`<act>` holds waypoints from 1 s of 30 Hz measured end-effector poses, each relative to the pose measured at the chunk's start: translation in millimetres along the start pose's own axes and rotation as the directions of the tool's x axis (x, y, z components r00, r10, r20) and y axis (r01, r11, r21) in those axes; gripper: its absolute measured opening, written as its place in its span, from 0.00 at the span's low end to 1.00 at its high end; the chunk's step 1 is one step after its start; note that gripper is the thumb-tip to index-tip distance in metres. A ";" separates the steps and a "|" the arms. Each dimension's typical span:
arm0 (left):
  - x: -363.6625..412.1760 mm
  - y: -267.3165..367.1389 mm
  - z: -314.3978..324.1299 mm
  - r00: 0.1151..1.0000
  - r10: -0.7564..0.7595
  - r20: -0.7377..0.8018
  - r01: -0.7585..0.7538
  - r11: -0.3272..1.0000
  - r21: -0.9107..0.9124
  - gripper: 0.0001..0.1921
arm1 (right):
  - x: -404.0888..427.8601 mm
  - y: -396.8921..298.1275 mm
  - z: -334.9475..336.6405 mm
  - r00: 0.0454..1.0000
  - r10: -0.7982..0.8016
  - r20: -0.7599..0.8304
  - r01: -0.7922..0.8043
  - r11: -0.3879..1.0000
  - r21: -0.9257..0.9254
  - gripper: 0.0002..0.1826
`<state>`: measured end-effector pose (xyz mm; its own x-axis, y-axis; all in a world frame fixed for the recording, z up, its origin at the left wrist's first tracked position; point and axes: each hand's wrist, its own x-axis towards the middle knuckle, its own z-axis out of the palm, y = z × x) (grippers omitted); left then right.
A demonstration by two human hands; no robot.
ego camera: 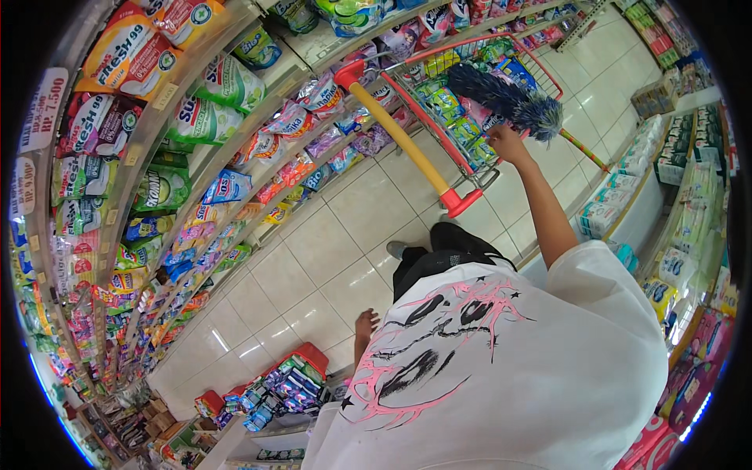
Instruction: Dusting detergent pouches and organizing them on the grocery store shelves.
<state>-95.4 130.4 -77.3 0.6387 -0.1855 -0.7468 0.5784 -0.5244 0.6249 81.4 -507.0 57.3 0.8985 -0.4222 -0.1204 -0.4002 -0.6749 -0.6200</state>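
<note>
A metal shopping cart with red trim and a yellow handle point(399, 138) stands before me, loaded with green, blue and pink product pouches point(446, 106). Across its load lies a blue-grey fluffy duster point(505, 103), its striped stick point(581, 150) jutting out past the cart's side. My right hand point(505, 144) reaches over the cart's near side, at a pink and dark pouch beside the duster; its fingers are bent, and whether they grip the pouch is unclear. Down beside my shirt, my left hand point(367, 323) hangs over the floor with fingers apart and nothing in it.
Curved-looking shelves of cleaning pouches point(226, 82) run along the left, with price tags on their edges. Shelves of packaged goods point(608, 202) line the right. Red baskets point(311, 358) with stacked packs stand low behind my left hand. A cardboard box point(655, 97) sits at upper right.
</note>
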 end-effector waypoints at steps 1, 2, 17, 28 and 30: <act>1.9 -60.3 2.7 0.992 0.123 -0.003 -0.122 0.988 0.097 0.18 | 21.7 -10.2 11.7 0.999 -0.045 0.029 0.044 0.998 0.035 0.14; -3.3 -94.8 16.4 0.983 0.152 -0.100 -0.133 0.976 0.174 0.17 | 43.1 -11.9 23.7 0.990 -0.060 0.124 0.067 0.997 -0.050 0.14; 67.9 173.1 130.6 0.798 0.175 -0.577 -0.262 0.962 -0.071 0.15 | 107.8 113.8 153.3 0.780 0.206 0.591 0.027 0.932 -0.361 0.16; -20.1 219.8 245.1 0.822 -0.031 -0.568 -0.276 0.852 -0.445 0.14 | 100.3 42.8 -6.7 0.792 -0.319 0.520 0.460 0.872 -0.167 0.11; -59.0 276.5 251.2 0.728 0.029 -0.685 -0.420 0.808 -0.413 0.14 | 78.5 2.6 -48.1 0.774 -0.420 0.474 0.494 0.868 -0.038 0.09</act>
<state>-100.6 -212.4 82.4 0.8294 0.4186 -0.3700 0.4087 -0.0030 0.9127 142.2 -571.0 83.6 0.9489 0.2435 -0.2006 0.0897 -0.8179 -0.5683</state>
